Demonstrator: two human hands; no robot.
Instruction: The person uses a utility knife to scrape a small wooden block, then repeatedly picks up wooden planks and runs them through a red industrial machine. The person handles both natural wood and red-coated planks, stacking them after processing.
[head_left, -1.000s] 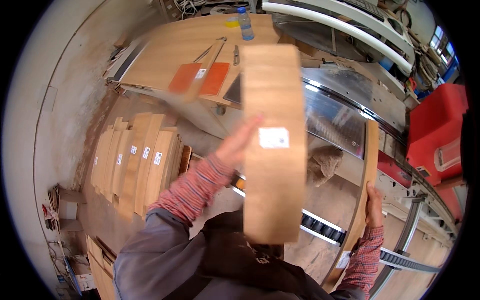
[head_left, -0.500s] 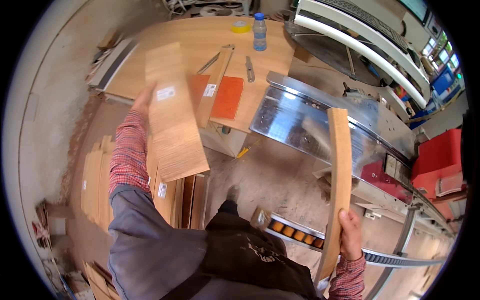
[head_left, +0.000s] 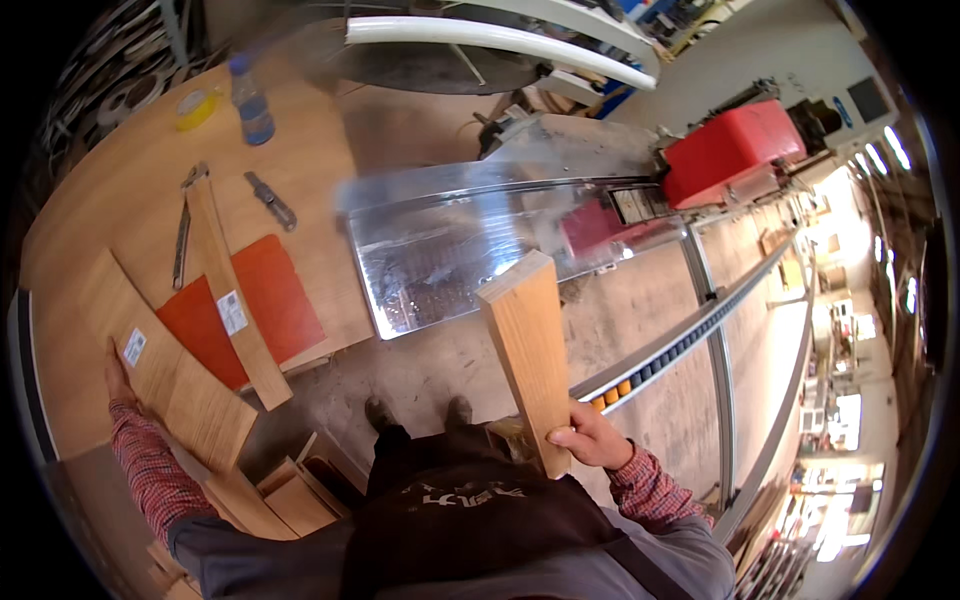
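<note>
At the left, my left hand [head_left: 120, 382] is closed on the outer edge of a wide wooden board [head_left: 180, 385] with a white label. That board lies along the near left part of the table, its near end reaching past the edge. My right hand [head_left: 597, 438] grips the lower end of a thick wooden plank [head_left: 530, 360], thumb across its face. The plank slants upward in front of the metal machine table. Between the boards, a narrow wooden strip [head_left: 228, 290] with a label rests across an orange sheet [head_left: 275, 300] on the wooden table [head_left: 110, 195].
A utility knife [head_left: 270, 202], a water bottle [head_left: 252, 105] and yellow tape [head_left: 196, 108] are on the table. Ahead stand a shiny metal machine table [head_left: 430, 255] and a red housing [head_left: 735, 150]. A roller rail [head_left: 690, 320] runs off right. Loose boards [head_left: 300, 500] are stacked by my left leg.
My view has swung right. The wide board has come down from the air to the table in my left hand. My right hand still holds the plank, now farther in front of me.
</note>
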